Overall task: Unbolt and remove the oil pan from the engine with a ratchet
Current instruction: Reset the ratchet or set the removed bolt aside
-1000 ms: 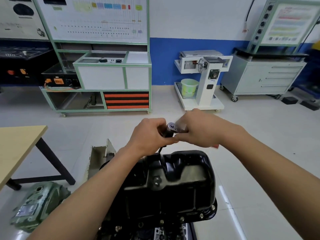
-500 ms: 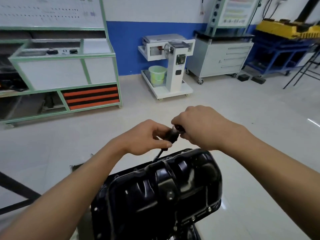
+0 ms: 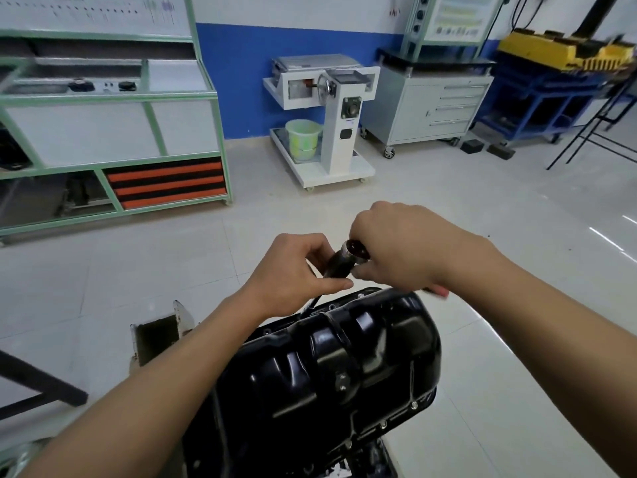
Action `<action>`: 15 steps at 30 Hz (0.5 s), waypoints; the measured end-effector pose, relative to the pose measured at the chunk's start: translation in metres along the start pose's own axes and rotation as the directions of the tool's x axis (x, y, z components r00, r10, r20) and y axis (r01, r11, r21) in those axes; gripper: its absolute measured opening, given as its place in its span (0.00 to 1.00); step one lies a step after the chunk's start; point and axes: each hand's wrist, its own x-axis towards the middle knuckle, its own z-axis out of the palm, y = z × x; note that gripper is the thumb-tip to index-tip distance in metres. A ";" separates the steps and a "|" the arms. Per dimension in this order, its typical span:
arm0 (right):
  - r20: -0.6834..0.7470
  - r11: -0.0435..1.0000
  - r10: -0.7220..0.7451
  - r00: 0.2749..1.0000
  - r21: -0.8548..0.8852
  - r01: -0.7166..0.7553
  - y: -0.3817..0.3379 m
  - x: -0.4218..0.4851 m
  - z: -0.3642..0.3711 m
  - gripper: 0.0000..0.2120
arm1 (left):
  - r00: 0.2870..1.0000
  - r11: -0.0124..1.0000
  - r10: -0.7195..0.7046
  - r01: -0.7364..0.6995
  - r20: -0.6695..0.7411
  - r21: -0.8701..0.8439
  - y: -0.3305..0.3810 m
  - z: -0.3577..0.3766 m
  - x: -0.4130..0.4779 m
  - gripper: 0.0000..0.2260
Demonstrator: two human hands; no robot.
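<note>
Over the far edge of the oil pan [image 3: 344,367], head view, and both hands are on the tool! The left grip [image 3: 296,270] is clasped round the dark barrel of the ratchet [image 3: 339,263], thumb underneath, fingers wrapped over. The right grip [image 3: 406,250] is curled over the tool's top end, hiding the handle. Below the left fingers a thin extension shaft [image 3: 315,301] drops to the pan's far flange. The socket end is hidden behind the rim, so I cannot tell whether it is seated on a bolt.

The pan sits black and glossy, belly up, on the engine [image 3: 372,460], directly in front of the person. Flange bolts [image 3: 413,405] show along the near right edge, so by my reckoning plenty of unbolting remains.

Doing this well means keeping that shaft dead in line with the bolt. The left should steady the head while the right swings in short arcs. Let the socket tilt and it may slip off and round the bolt head.
</note>
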 end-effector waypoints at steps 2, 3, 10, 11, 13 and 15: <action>0.037 0.980 0.035 0.999 0.193 -0.041 -0.002 0.003 0.001 0.19 | 0.998 1.000 0.025 -0.024 -0.060 0.020 -0.001 0.001 -0.002 0.15; 0.038 0.956 0.056 0.998 0.285 -0.064 -0.003 0.005 0.004 0.20 | 0.996 0.999 0.033 -0.031 -0.084 0.028 -0.002 0.001 -0.004 0.15; -0.088 0.999 -0.007 0.996 0.042 0.011 -0.003 0.008 0.007 0.13 | 0.999 1.000 -0.025 0.024 0.031 0.007 -0.001 -0.011 -0.007 0.13; -0.114 0.999 -0.038 0.993 0.008 0.039 -0.005 0.009 0.008 0.13 | 0.995 1.000 -0.016 0.016 0.096 -0.004 0.000 -0.015 -0.007 0.12; -0.152 0.993 -0.115 0.982 -0.041 0.110 -0.009 0.012 0.011 0.12 | 0.975 1.000 -0.002 0.006 0.223 -0.017 0.002 -0.021 -0.007 0.12; -0.187 0.986 -0.166 0.968 -0.057 0.158 -0.010 0.015 0.014 0.10 | 0.950 0.998 -0.004 0.021 0.312 -0.051 -0.001 -0.028 -0.007 0.12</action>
